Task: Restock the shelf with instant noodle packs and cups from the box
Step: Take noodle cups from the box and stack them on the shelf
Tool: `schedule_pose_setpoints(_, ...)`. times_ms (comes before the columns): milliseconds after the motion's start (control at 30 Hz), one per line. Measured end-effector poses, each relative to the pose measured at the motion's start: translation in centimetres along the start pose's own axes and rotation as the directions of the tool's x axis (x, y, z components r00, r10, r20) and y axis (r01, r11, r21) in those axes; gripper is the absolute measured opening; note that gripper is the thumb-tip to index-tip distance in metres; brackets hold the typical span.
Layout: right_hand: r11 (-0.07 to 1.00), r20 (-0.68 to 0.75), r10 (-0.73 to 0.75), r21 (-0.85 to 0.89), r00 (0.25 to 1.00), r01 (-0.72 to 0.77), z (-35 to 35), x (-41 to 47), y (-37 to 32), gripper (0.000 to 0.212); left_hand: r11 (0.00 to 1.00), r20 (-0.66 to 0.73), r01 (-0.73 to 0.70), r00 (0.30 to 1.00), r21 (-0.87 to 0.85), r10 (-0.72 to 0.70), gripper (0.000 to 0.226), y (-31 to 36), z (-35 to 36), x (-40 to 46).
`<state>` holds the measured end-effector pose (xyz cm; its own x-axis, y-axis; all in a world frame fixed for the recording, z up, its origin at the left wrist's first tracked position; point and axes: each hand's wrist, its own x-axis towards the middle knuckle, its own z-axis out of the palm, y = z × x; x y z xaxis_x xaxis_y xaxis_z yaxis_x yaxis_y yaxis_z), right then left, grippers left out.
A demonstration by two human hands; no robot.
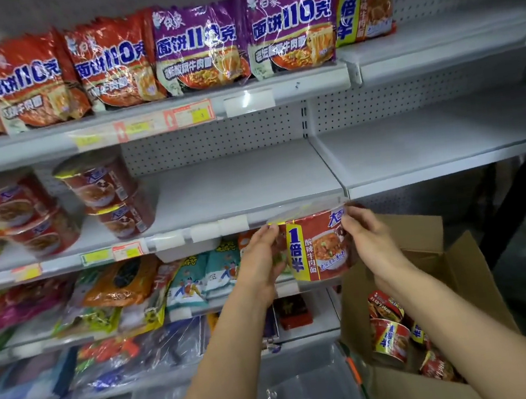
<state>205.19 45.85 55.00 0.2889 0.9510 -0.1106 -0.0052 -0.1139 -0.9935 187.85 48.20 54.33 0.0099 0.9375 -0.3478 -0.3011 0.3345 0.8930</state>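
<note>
Both hands, left (259, 259) and right (371, 242), fingers curled around red shrink-wrapped noodle cup (318, 245), probably two stacked; bound for grey metal shelf (236, 182) at 11 o'clock.

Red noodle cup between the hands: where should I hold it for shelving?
Hold the red shrink-wrapped noodle cup by its opposite side walls, left hand from the left, right hand from the right. It stands upright and round, so the base stays free to set down.
</note>
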Motion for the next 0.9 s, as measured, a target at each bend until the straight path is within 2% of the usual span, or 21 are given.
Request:
schedule_pose_setpoints(367,0.998,0.174,-0.049,0.037,0.984,0.043,4.4,4.4,-2.1,0.023,0.996,-0.131,-0.082,0.988,-0.019,0.079,0.042,3.7,-2.4,1.8)
schedule_pose_setpoints(467,0.998,0.178,-0.048,0.058,0.983,0.039,4.4,4.7,-1.7,0.027,0.997,-0.147,-0.077,0.986,-0.007,0.075,0.039,3.7,-2.5,1.7)
schedule_pose_setpoints(500,0.998,0.258,-0.042,0.047,0.965,0.031,6.3,6.3,-2.1,0.027,0.992,-0.211,-0.124,0.971,-0.032,0.115,0.037,4.4,-3.7,2.6)
schedule_pose_setpoints(533,0.999,0.270,-0.040,0.037,0.962,0.031,6.1,6.2,-2.1,0.026,0.991,-0.202,-0.124,0.973,-0.039,0.114,0.035,4.4,-3.6,2.5)
schedule_pose_setpoints(767,0.999,0.294,-0.044,0.040,0.955,0.034,9.8,7.5,-2.1,0.024,0.992,-0.258,-0.117,0.961,-0.046,0.101,0.019,7.4,-6.7,4.3)
schedule_pose_setpoints(900,0.998,0.288,-0.039,0.055,0.957,0.024,12.5,8.5,-2.5,0.027,0.991,-0.210,-0.131,0.969,0.015,0.132,0.017,9.2,-9.0,6.6)
